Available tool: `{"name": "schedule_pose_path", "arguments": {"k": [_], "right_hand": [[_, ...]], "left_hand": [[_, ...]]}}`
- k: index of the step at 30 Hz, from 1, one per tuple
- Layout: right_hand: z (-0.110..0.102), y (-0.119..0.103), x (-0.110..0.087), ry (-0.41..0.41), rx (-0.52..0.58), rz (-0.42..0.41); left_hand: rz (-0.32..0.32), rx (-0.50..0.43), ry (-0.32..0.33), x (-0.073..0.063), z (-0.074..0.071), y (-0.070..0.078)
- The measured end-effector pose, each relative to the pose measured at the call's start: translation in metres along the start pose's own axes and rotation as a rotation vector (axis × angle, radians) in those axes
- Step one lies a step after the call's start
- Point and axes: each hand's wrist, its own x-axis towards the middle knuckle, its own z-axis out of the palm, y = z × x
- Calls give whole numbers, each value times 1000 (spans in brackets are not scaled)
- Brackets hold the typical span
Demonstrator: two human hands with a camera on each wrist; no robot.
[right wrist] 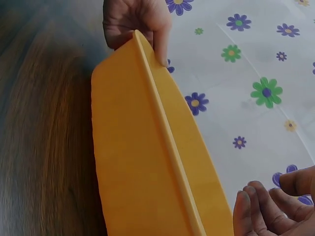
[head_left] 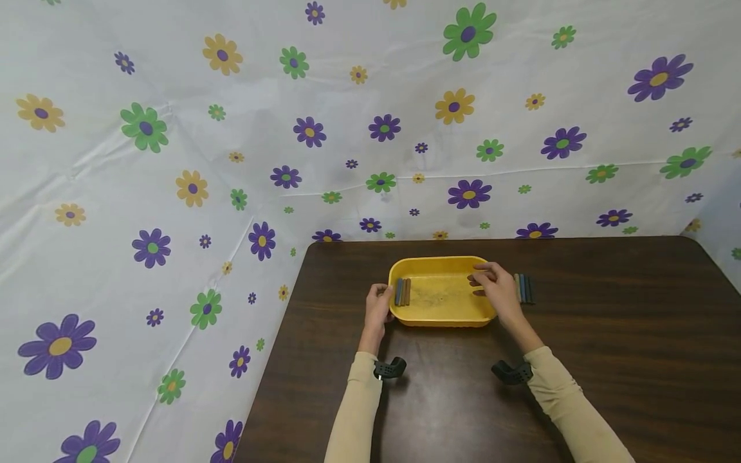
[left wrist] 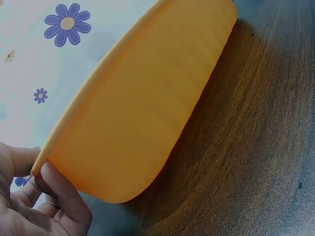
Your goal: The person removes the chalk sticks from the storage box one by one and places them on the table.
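A yellow plastic tray [head_left: 442,315] stands on the table. At its left end my left hand [head_left: 378,305] grips the rim, with thumb and fingers on either side of it in the left wrist view. Slim coloured sticks [head_left: 402,292], blue and brown, like chalk or pastels, lie side by side inside near that hand. My right hand [head_left: 499,292] hovers over the tray's right end, its fingers loosely bent and the thumb apart; the right wrist view shows nothing held between them. The fingertips look darkened. More sticks [head_left: 525,289], pale green, blue and dark, lie just right of the tray, partly behind the hand.
The dark wood table [head_left: 451,386] extends on both sides of the tray. Behind and to the left hangs a white flower-patterned sheet [head_left: 370,83]. A black wrist device [head_left: 390,368] sits on the left wrist and another [head_left: 512,373] on the right.
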Motion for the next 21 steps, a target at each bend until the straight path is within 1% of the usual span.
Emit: {"name": "schedule_pose_path", "arguments": {"k": [6,12,16,21], "right_hand": [[16,0,2,-9,-8,18],[28,2,3,-21,-5,27],[35,4,5,-34,9,20],[43,7,5,-52,20,-1]], "left_hand": [[-12,22,11,1,-1,2],[-15,13,13,1,-1,3],[-6,22,12,1,-2,3],[-23,23,-11,3,-5,4]]}}
